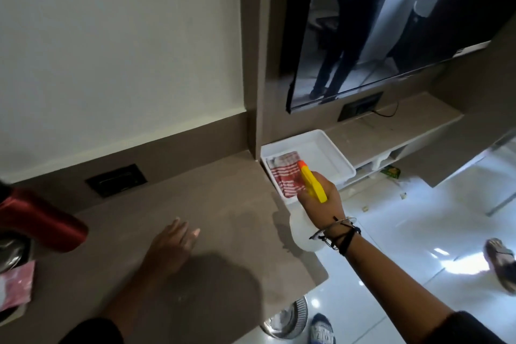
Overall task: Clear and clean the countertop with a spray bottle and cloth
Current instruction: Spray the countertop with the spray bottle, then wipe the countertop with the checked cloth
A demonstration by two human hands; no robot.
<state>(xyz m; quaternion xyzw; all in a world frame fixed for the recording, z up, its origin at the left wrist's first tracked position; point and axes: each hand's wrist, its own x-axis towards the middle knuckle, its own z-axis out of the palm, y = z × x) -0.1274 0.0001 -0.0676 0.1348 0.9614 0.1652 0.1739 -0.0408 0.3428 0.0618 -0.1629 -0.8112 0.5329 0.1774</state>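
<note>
left hand [170, 246] flat, right hand [321, 198] gripping

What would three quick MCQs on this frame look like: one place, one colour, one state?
1. Where is the striped cloth?
A. in the white tray
B. on the floor
C. under the left hand

2. What colour is the spray bottle trigger head?
A. blue
B. yellow with orange tip
C. green

3. What is the left hand doing?
A. gripping the cloth
B. holding the bottle
C. open, empty, over the countertop

Answers: A, the cloth lies inside the tray; B, seen above the right hand; C, fingers spread, holding nothing.
</note>
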